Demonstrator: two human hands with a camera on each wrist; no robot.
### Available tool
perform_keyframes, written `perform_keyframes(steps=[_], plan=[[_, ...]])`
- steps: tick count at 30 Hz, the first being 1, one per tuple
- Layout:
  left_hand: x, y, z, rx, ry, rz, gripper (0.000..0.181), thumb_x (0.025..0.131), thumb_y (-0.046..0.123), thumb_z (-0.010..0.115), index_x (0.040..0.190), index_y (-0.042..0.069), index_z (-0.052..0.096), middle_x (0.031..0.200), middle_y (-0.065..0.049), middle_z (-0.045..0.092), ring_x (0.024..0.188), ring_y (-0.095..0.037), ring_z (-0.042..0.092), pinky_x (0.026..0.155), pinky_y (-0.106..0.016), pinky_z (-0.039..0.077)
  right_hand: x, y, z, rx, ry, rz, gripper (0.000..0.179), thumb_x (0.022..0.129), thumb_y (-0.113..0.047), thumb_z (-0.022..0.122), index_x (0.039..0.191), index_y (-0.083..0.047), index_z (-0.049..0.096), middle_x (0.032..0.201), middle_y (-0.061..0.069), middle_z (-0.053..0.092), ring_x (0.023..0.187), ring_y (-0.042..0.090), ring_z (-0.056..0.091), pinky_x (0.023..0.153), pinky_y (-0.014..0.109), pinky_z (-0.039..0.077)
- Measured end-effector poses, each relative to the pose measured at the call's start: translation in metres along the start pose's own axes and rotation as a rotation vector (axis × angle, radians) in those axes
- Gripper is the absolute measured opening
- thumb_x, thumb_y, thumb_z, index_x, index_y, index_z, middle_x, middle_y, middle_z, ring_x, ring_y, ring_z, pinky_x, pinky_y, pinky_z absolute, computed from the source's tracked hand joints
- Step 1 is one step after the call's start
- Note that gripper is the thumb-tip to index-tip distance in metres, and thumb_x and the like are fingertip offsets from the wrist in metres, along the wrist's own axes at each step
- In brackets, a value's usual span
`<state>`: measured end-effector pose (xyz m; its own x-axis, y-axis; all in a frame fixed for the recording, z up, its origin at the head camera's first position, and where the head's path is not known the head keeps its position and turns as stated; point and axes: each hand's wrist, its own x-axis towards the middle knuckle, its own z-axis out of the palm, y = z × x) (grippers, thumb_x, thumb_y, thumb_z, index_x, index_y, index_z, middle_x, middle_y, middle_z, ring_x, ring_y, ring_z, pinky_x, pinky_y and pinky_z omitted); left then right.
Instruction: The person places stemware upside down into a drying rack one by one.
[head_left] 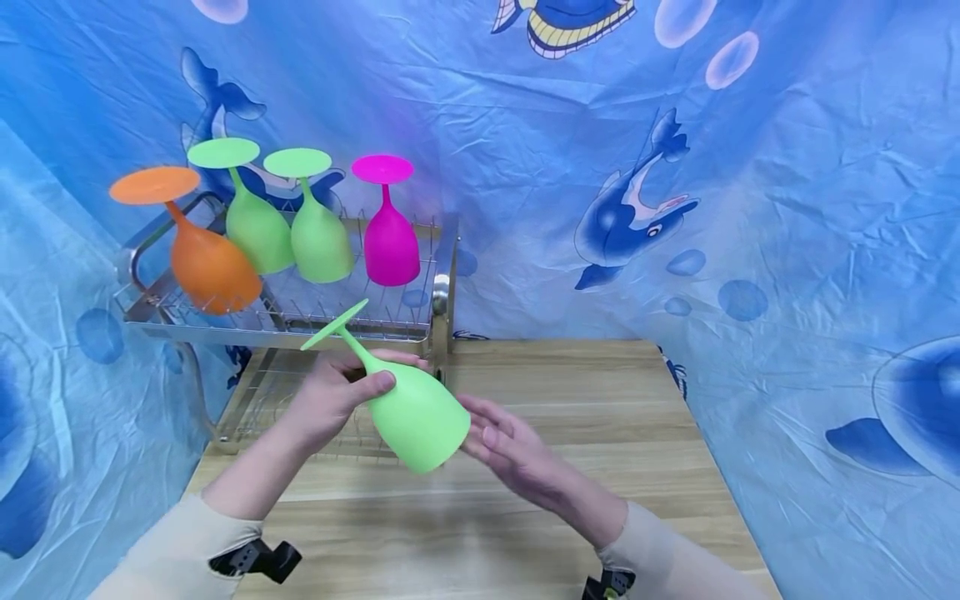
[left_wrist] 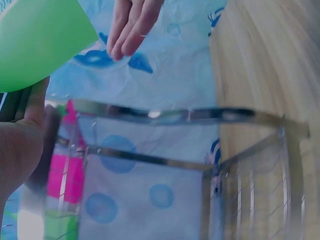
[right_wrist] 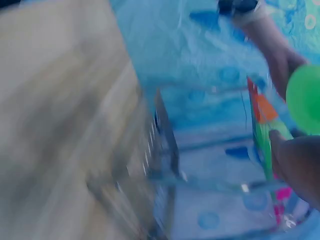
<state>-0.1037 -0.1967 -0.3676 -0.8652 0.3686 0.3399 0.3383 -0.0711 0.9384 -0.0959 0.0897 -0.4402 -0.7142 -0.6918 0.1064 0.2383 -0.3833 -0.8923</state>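
Observation:
A light green plastic wine goblet (head_left: 420,417) is held tilted in front of the rack, its foot up to the left and its mouth down to the right. My left hand (head_left: 326,404) grips it where the bowl meets the stem, thumb across the front. Fingers extended, my right hand (head_left: 517,454) is right beside the bowl's rim. From the left wrist, a gap shows between the goblet (left_wrist: 40,42) and the right hand's fingers (left_wrist: 132,30). The right wrist view is blurred, with the goblet (right_wrist: 305,100) at its right edge.
A two-tier metal dish rack (head_left: 300,337) stands at the left. Upside down on its top tier are an orange goblet (head_left: 213,271), two green goblets (head_left: 258,233) and a magenta goblet (head_left: 392,247). The wooden table (head_left: 570,400) lies below, with blue sea-print cloth (head_left: 525,208) around it.

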Motion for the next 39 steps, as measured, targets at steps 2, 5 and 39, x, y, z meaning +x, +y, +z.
perform_keyframes(steps=[2,5,39], plan=[[-0.001,0.011,-0.007,0.033,-0.002,-0.019,0.028,0.104,0.001,0.066,0.130,-0.004,0.073,0.125,-0.005,0.079,0.121,-0.020,0.072,0.095,-0.030,0.061,0.004,-0.006,-0.007,-0.146,0.049,-0.080,0.083,0.106,-0.027,0.069,0.163,0.010,0.023,0.167,0.030,0.032,0.154,0.040,0.038,0.124,0.039,0.038],[-0.001,0.031,-0.018,0.125,0.011,-0.052,0.029,0.103,-0.001,0.066,0.131,-0.001,0.074,0.125,-0.002,0.079,0.118,-0.018,0.072,0.091,-0.029,0.062,0.015,-0.013,-0.017,-0.361,0.126,-0.240,0.072,0.106,-0.014,0.065,0.163,0.008,0.027,0.167,0.028,0.035,0.155,0.046,0.034,0.125,0.035,0.036],[0.073,0.134,-0.135,0.862,0.395,-0.254,0.049,0.093,0.057,0.079,0.131,0.026,0.079,0.107,0.026,0.075,0.128,-0.024,0.060,0.090,-0.030,0.050,0.147,-0.040,0.005,-0.775,0.463,-0.543,0.085,0.104,-0.030,0.071,0.172,-0.017,0.020,0.178,0.006,0.020,0.162,0.012,0.020,0.129,0.035,0.028]])
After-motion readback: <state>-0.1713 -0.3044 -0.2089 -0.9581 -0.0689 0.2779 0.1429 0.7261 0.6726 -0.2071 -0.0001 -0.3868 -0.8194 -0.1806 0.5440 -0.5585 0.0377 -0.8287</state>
